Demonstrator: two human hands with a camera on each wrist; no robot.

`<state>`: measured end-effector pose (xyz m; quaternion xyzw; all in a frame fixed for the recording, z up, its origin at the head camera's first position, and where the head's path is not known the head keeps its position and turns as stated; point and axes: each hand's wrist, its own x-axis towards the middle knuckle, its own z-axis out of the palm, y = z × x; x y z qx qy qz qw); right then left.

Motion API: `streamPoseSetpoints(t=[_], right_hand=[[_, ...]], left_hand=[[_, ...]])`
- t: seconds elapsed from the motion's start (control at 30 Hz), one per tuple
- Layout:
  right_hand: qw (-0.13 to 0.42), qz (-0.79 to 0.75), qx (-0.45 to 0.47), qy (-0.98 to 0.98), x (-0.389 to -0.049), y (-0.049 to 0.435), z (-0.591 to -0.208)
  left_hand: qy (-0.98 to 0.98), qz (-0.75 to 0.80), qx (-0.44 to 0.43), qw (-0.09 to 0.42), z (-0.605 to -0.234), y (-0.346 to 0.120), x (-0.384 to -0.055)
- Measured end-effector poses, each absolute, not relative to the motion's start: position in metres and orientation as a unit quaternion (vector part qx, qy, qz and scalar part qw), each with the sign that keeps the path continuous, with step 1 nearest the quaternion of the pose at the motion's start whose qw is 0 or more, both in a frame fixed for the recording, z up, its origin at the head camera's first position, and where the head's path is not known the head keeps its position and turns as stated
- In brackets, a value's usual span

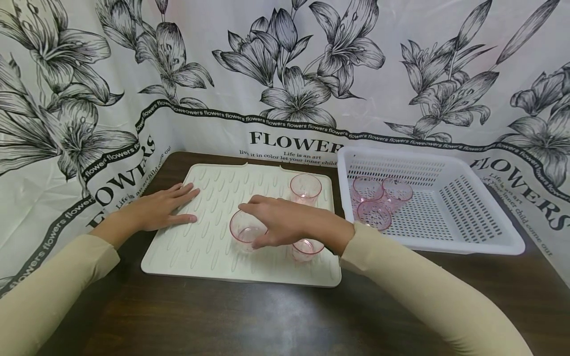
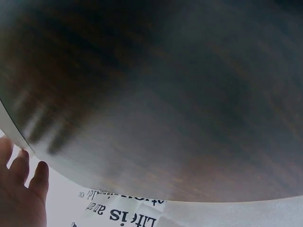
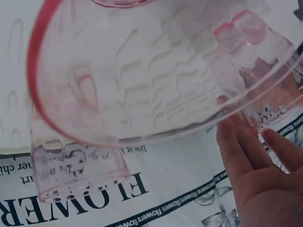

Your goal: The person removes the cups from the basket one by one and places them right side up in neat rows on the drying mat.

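My right hand (image 1: 282, 220) grips a clear pink-rimmed drinking glass (image 1: 242, 236) over the middle of the off-white ribbed mat (image 1: 191, 247). In the right wrist view, the fingers (image 3: 244, 149) lie along the side of that glass. A second glass (image 1: 306, 186) stands at the mat's back right. Under my right wrist is a third glass (image 1: 304, 250), partly covered by the arm; a large pink rim (image 3: 35, 71) fills the foreground of the right wrist view. My left hand (image 1: 162, 206) rests with fingers spread on the mat's left edge, holding nothing.
A white perforated plastic basket (image 1: 463, 244) sits right of the mat, with three pink-rimmed glasses (image 1: 374, 216) at its left end. Dark wooden tabletop (image 1: 222, 316) shows along the front. A white flower-printed sheet (image 1: 213, 138) hangs behind and at both sides.
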<state>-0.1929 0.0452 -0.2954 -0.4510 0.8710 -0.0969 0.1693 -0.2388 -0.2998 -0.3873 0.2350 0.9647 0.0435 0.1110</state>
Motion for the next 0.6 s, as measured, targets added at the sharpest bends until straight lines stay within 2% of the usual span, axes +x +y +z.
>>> streamPoseSetpoints(t=[0.6], right_hand=[[0.183,-0.079,-0.455,0.868,-0.1921,0.0388,-0.3011]], left_hand=[[0.966,0.039,0.233,0.109,-0.3891,-0.3004,-0.2403]])
